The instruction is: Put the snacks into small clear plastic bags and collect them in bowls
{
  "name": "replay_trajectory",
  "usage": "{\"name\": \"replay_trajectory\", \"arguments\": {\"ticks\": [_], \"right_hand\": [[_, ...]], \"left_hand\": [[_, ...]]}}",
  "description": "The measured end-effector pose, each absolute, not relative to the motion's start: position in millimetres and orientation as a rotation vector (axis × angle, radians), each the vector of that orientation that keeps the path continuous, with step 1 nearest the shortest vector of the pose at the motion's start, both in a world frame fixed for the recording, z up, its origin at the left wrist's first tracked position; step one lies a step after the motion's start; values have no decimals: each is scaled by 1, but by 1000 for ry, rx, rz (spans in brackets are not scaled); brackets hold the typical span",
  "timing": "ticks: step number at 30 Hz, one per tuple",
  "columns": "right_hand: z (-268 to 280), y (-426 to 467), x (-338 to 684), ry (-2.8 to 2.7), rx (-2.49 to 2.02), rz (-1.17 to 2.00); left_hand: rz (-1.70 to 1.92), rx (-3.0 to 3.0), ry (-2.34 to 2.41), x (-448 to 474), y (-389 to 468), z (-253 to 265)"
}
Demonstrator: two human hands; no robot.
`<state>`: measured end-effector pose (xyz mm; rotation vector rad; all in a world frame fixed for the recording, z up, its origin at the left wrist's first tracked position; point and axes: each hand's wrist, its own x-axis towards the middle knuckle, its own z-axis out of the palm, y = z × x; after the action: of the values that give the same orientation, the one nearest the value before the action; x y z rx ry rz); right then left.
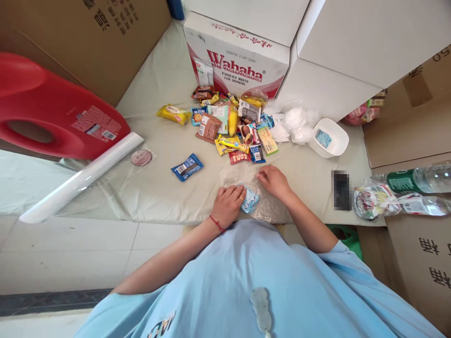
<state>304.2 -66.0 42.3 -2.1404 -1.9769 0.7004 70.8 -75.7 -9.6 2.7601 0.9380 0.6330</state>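
A cream-coloured surface (310, 188) carries a heap of colourful wrapped snacks (232, 121) — near it a white plastic bowl (338, 135), a dark-blue packet (187, 167) and some crinkled clear plastic (269, 206).

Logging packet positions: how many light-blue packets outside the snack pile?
2 visible: one light-blue packet partly under the left hand, a second packet inside the white bowl. Others may be hidden beneath the hand.

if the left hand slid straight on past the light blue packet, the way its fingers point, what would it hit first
First the crumpled clear plastic, then probably the right hand; heights are hard to judge from this one view.
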Motion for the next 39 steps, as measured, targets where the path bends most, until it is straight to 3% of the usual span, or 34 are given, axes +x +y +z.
{"name": "replay_trajectory", "arguments": {"ticks": [3,13,21,27,34,39], "right_hand": [[39,-64,309,-1946,-2257,566],[68,-85,286,-2015,-1804,851],[45,-127,241,-2153,-1842,825],[45,-135,230,-2409,-1972,740],[54,-126,222,-2452,-1983,731],[39,-134,228,-2300,-1851,811]], "left_hand": [[602,2739,940,71,-78,-7],[408,2731,1038,79,-83,9],[799,2123,1005,65,-66,-15],[1070,1699,1513,55,-45,-3],[608,1950,1566,72,-38,15],[627,2011,1172,71,-62,39]]}}
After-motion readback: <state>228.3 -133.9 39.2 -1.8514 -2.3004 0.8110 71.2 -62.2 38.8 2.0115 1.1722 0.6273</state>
